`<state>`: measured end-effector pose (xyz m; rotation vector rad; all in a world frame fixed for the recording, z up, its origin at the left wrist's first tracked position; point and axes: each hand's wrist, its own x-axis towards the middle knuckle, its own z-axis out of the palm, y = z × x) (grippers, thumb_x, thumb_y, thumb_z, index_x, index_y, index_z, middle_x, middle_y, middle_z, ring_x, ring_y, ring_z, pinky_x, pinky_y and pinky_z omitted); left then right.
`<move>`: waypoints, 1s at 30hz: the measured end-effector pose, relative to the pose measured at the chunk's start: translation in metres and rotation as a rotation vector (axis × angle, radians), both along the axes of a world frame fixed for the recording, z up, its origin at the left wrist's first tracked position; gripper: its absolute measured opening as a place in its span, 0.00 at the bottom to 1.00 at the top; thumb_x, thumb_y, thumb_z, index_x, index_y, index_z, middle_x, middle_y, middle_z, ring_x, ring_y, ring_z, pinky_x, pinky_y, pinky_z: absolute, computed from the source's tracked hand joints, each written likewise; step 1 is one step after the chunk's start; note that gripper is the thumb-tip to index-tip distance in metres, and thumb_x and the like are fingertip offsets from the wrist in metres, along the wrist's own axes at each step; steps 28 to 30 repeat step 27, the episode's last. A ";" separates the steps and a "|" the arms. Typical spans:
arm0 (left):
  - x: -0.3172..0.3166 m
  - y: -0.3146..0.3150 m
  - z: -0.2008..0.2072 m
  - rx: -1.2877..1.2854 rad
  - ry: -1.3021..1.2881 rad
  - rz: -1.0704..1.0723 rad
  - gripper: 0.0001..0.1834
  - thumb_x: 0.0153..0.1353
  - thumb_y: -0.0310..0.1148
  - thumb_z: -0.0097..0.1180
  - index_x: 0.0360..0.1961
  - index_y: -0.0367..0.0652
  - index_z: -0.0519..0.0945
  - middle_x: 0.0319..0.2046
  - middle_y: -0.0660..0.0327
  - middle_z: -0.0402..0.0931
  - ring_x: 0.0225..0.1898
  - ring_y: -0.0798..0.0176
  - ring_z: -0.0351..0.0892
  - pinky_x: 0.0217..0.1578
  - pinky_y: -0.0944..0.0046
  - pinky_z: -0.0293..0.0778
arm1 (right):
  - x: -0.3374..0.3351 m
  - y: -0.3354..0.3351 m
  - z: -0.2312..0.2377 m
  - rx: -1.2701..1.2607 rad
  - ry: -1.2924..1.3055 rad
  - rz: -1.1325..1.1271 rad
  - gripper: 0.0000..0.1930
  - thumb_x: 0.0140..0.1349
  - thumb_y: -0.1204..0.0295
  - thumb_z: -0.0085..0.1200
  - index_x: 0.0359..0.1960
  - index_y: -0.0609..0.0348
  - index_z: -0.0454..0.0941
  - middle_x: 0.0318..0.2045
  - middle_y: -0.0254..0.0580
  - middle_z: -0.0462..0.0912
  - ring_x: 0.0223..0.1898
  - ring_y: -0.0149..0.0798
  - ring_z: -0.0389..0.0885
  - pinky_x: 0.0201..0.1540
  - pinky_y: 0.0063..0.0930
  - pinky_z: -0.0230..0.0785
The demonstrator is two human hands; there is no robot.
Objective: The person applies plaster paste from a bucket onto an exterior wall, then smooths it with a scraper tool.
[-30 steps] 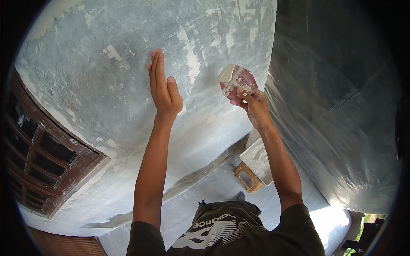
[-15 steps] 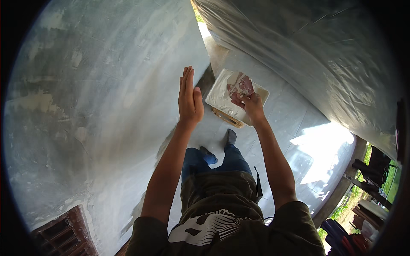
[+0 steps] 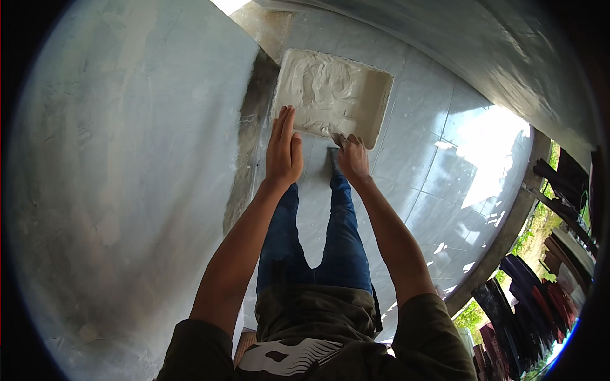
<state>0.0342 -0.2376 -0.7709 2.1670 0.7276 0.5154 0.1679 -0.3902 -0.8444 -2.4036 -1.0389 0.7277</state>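
My left hand is held up, its fingers stretched straight and together and the thumb beside them. Nothing is in it, and in the head view its fingertips overlap the tray's near left corner. My right hand is closed around a flat scraper, seen nearly edge-on and mostly hidden by the fingers. That hand is at the near right edge of a rectangular tray. Thick off-white putty covers the tray's left and middle parts in smeared ridges; only a thin film coats its right side.
A grey plastered wall rises along my left. Grey floor tiles lie right of the tray, with a bright sunlit patch. Plastic sheeting hangs at the upper right. Dark clothes or cloths hang at the lower right.
My right hand has come down and nearer to me, and the scraper has turned from face-on to nearly edge-on. My view has shifted, showing the whole tray. My left hand stays open.
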 end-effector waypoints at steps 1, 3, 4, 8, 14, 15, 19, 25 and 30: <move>-0.006 0.004 -0.008 -0.012 0.006 -0.010 0.27 0.74 0.32 0.37 0.71 0.30 0.62 0.71 0.41 0.62 0.75 0.38 0.56 0.73 0.42 0.53 | -0.009 0.005 -0.009 -0.012 0.006 -0.010 0.15 0.57 0.78 0.55 0.47 0.65 0.82 0.45 0.55 0.79 0.51 0.58 0.77 0.52 0.51 0.74; -0.015 0.011 -0.023 -0.011 0.007 -0.042 0.27 0.74 0.31 0.38 0.71 0.30 0.62 0.71 0.40 0.62 0.75 0.38 0.57 0.73 0.42 0.53 | -0.022 0.012 -0.027 -0.059 -0.127 0.044 0.18 0.60 0.78 0.53 0.53 0.65 0.80 0.48 0.48 0.80 0.54 0.53 0.77 0.53 0.44 0.77; -0.019 0.012 -0.029 -0.014 0.013 -0.058 0.27 0.74 0.31 0.37 0.71 0.31 0.61 0.70 0.40 0.63 0.74 0.39 0.57 0.73 0.43 0.53 | -0.027 0.011 -0.036 -0.108 -0.194 0.091 0.16 0.60 0.77 0.53 0.50 0.65 0.81 0.50 0.47 0.80 0.55 0.51 0.76 0.56 0.42 0.75; -0.029 0.014 -0.045 -0.048 0.036 -0.114 0.27 0.74 0.31 0.37 0.71 0.31 0.61 0.70 0.41 0.63 0.74 0.40 0.58 0.74 0.43 0.53 | -0.045 0.003 -0.063 -0.190 -0.339 0.170 0.17 0.60 0.74 0.54 0.50 0.64 0.82 0.54 0.46 0.80 0.57 0.51 0.76 0.58 0.44 0.73; -0.051 0.019 -0.054 -0.080 0.065 -0.140 0.27 0.74 0.31 0.37 0.72 0.31 0.61 0.71 0.41 0.62 0.75 0.40 0.57 0.74 0.42 0.52 | -0.070 0.001 -0.018 -0.184 -0.350 0.212 0.17 0.57 0.77 0.55 0.49 0.63 0.84 0.50 0.42 0.81 0.57 0.51 0.76 0.57 0.47 0.75; -0.053 0.018 -0.053 -0.081 0.068 -0.143 0.28 0.74 0.31 0.36 0.72 0.31 0.60 0.71 0.41 0.62 0.75 0.40 0.57 0.74 0.42 0.51 | -0.067 0.002 0.003 -0.235 -0.096 0.138 0.17 0.58 0.77 0.55 0.49 0.64 0.83 0.49 0.43 0.82 0.55 0.51 0.78 0.57 0.46 0.75; -0.050 0.014 -0.050 -0.097 0.059 -0.141 0.28 0.74 0.31 0.36 0.72 0.30 0.60 0.71 0.40 0.61 0.75 0.40 0.56 0.74 0.42 0.52 | -0.036 -0.007 -0.009 -0.059 0.761 -0.681 0.13 0.64 0.77 0.54 0.48 0.68 0.82 0.45 0.44 0.83 0.48 0.47 0.82 0.54 0.41 0.77; -0.036 0.002 -0.053 -0.130 0.019 -0.179 0.28 0.74 0.31 0.37 0.72 0.30 0.59 0.71 0.40 0.61 0.75 0.37 0.56 0.73 0.40 0.51 | -0.045 -0.047 -0.085 0.610 1.288 -1.324 0.21 0.70 0.71 0.56 0.62 0.65 0.70 0.45 0.44 0.82 0.52 0.42 0.83 0.50 0.35 0.79; -0.043 0.004 -0.052 -0.136 0.030 -0.175 0.29 0.74 0.32 0.37 0.73 0.31 0.58 0.72 0.40 0.60 0.75 0.37 0.56 0.73 0.39 0.51 | -0.080 -0.055 -0.082 0.743 1.320 -1.309 0.20 0.70 0.68 0.58 0.61 0.58 0.72 0.49 0.43 0.82 0.54 0.44 0.82 0.57 0.41 0.75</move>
